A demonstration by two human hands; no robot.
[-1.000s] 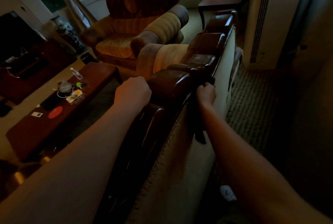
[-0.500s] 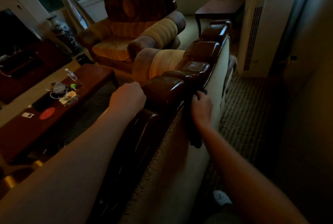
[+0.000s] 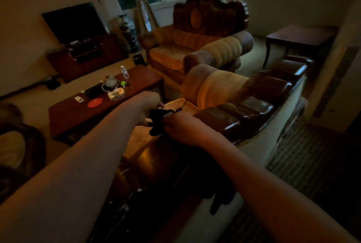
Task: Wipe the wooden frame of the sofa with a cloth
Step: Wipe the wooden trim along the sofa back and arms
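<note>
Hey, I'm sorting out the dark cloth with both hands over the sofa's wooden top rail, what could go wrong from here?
1. Both hands, left and right, are bunching the cloth, and neither steadies the rail; leaning in may unbalance you.
2. A loose end of cloth hangs down the sofa's back; it could snag or slip from your grip.
3. The room is dim, so you may miss patches of the glossy wood.

Both bare forearms extended forward, converging. Left hand (image 3: 148,104) knuckles up, fingers curled, pinching dark cloth (image 3: 158,120). Right hand (image 3: 180,127) just beside it, fingers curled round same cloth.
</note>
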